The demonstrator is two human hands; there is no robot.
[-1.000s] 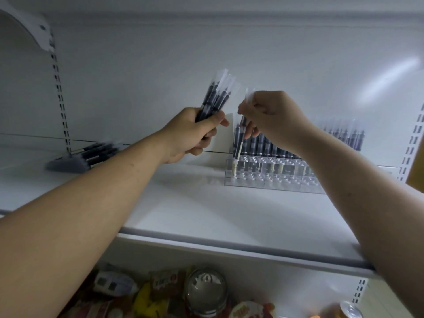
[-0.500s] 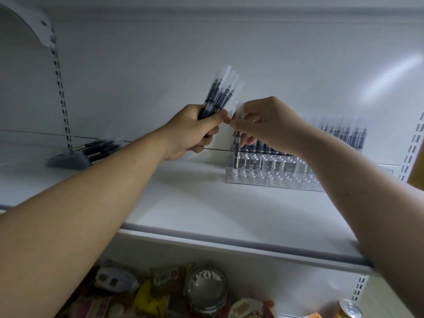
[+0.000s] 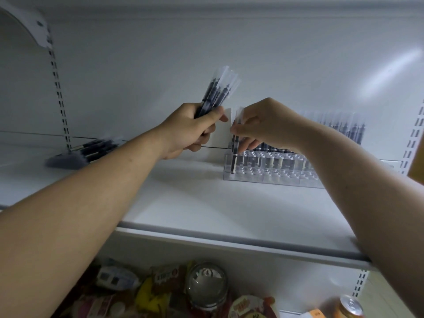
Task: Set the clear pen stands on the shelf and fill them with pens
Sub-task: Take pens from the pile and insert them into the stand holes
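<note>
A clear tiered pen stand [image 3: 270, 173] sits on the white shelf [image 3: 206, 210], right of centre, with dark wrapped pens standing in its back rows. My right hand [image 3: 263, 127] pinches one wrapped pen [image 3: 235, 154] upright, its tip down in a hole at the stand's left end. My left hand [image 3: 192, 131] grips a bundle of wrapped pens [image 3: 218, 92] just left of the stand, raised above the shelf. More pens [image 3: 341, 127] stand at the stand's right end behind my right forearm.
A loose pile of pens [image 3: 91, 150] lies on the shelf at the left, by a slotted upright [image 3: 59, 92]. Below the shelf are packaged goods, a glass jar [image 3: 206, 288] and a can [image 3: 350, 306].
My right hand has carried the single pen down from beside the bundle into the stand's left end. The left hand has stayed almost still.
</note>
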